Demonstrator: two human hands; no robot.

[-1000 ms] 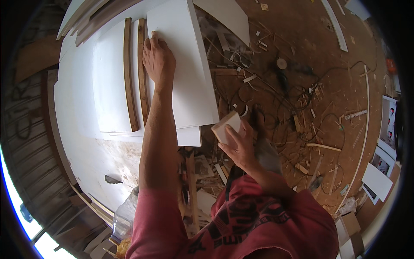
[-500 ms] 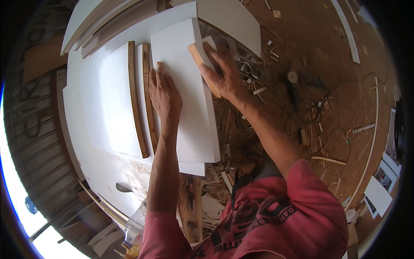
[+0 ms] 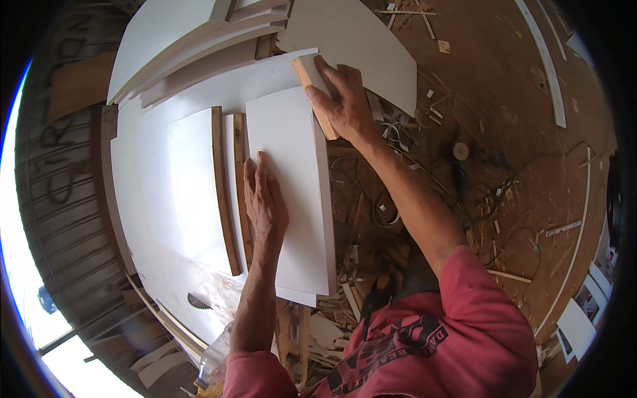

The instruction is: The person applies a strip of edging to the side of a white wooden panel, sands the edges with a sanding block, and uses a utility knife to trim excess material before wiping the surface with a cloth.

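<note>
A white board (image 3: 302, 199) lies lengthwise on a larger white panel surface (image 3: 142, 199). My left hand (image 3: 267, 202) rests flat on the board's left side, fingers stretched forward. Gripped in my right hand (image 3: 348, 109) is a wooden block (image 3: 306, 73) with a pale top and a bare wood side. It is tilted at the far right corner of the board, by its long edge; whether it touches there I cannot tell. Left of my left hand lie two narrow pieces with brown wooden edges, one nearer (image 3: 239, 179) and one farther out (image 3: 225, 192).
Stacked white boards (image 3: 172, 40) stand at the far left. Part of a toothed disc (image 3: 198, 302) shows on the panel's near side, with a clear plastic bottle (image 3: 215, 351) below it. Cables and wood scraps litter the brown floor (image 3: 531, 166) at right.
My right hand has slid the block farther along the board's right edge to its far corner. The left hand keeps its place on the board. The whole view has shifted.
</note>
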